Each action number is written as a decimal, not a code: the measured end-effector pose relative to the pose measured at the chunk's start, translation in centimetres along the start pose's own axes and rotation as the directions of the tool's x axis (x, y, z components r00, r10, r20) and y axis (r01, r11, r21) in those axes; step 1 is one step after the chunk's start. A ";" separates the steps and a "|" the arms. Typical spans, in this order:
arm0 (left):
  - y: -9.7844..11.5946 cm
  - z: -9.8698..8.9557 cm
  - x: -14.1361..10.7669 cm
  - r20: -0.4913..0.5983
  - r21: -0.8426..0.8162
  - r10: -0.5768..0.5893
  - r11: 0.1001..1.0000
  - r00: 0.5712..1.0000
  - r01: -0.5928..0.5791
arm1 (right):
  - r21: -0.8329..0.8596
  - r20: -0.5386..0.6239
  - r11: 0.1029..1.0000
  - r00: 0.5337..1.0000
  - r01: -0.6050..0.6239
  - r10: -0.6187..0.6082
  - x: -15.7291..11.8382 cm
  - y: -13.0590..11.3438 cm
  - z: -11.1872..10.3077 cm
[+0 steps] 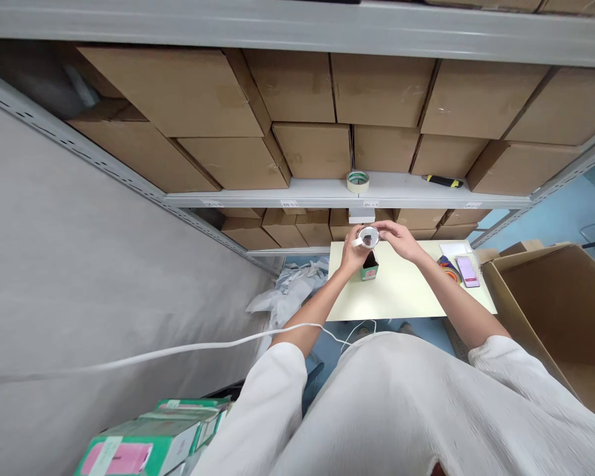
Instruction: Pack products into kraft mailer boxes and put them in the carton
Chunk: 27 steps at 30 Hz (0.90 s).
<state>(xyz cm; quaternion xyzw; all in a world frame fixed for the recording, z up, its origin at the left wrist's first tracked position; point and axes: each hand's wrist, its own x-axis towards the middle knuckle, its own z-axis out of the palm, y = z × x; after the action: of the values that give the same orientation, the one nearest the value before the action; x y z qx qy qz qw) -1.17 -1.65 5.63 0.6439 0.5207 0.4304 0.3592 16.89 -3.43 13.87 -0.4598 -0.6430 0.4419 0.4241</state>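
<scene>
A white mug [368, 237] is held over the table, its mouth turned up toward me and its handle pointing left. Something dark shows inside it, too small to make out. My left hand [353, 252] is closed around the mug's left side near the handle. From the right, my right hand [396, 239] grips the mug's rim with bent fingers. Just below the mug, a small green box [369, 270] stands open at the top on the pale yellow table [377, 301].
A phone [467, 271] and tape rolls [449, 270] lie at the table's right. A large open carton [540, 291] stands beside it. The shelf [317, 188] holds brown boxes, a tape roll [357, 181] and a utility knife [443, 180]. A white cable [218, 345] crosses before me.
</scene>
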 end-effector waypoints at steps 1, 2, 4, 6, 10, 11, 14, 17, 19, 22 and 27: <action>-0.1 0.0 0.0 -0.010 0.031 0.036 0.999 0.999 -0.036 | -0.062 -0.017 0.998 1.000 0.004 -0.005 -0.1 -0.3 0.1; -0.2 0.0 0.0 -0.017 0.066 0.078 0.995 0.997 -0.077 | -0.135 -0.040 0.991 0.999 0.008 -0.013 -0.1 -0.5 0.3; -0.3 -0.1 -0.1 -0.013 0.136 0.134 0.982 0.991 -0.131 | -0.288 -0.086 0.958 0.996 0.011 -0.038 -0.1 -1.0 0.5; -0.2 -0.1 -0.2 0.002 0.193 0.147 0.971 0.989 -0.144 | -0.401 -0.113 0.916 0.992 0.008 -0.059 0.0 -1.2 0.7; -0.2 0.2 -0.4 0.027 0.251 0.134 0.958 0.991 -0.136 | -0.488 -0.111 0.873 0.993 -0.010 -0.050 0.4 -1.2 0.6; -0.3 0.2 -0.4 0.031 0.259 0.126 0.957 0.992 -0.130 | -0.499 -0.101 0.866 0.994 -0.013 -0.044 0.4 -1.2 0.6; -0.6 0.4 -0.6 0.037 0.283 0.109 0.952 0.993 -0.115 | -0.543 -0.085 0.839 0.996 -0.031 -0.018 0.4 -1.5 0.6; -0.8 0.4 -0.6 0.039 0.301 0.103 0.947 0.994 -0.110 | -0.617 -0.098 0.785 0.995 -0.057 -0.004 0.5 -1.9 0.8; -0.9 0.4 -0.6 0.043 0.305 0.105 0.946 0.994 -0.113 | -0.656 -0.111 0.752 0.994 -0.061 -0.016 0.6 -2.2 0.9; -0.9 0.4 -0.6 0.040 0.308 0.111 0.944 0.993 -0.118 | -0.676 -0.138 0.734 0.990 -0.064 -0.040 0.9 -2.3 1.1; -0.9 0.2 -0.5 0.050 0.309 0.115 0.943 0.992 -0.125 | -0.695 -0.104 0.719 0.992 -0.017 -0.077 1.0 -2.5 0.9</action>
<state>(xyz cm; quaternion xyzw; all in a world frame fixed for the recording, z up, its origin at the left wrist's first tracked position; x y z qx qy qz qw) -1.33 -1.95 4.67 0.7295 0.5363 0.3540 0.2343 15.29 -3.11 16.20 -0.6013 -0.7412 0.1320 0.2676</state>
